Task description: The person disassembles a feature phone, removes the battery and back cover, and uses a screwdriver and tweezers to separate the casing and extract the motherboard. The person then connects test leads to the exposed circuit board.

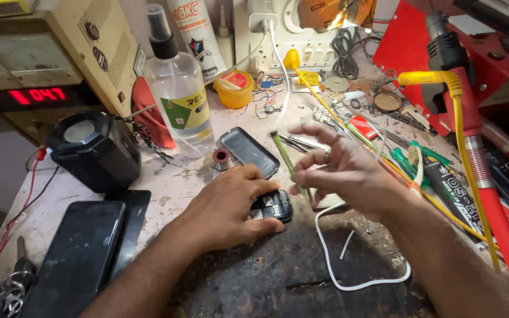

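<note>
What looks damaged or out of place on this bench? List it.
The small dark phone under the left hand lies opened, its insides showing. The worn grey benchtop is blackened and cracked near the loose white cable.
</note>
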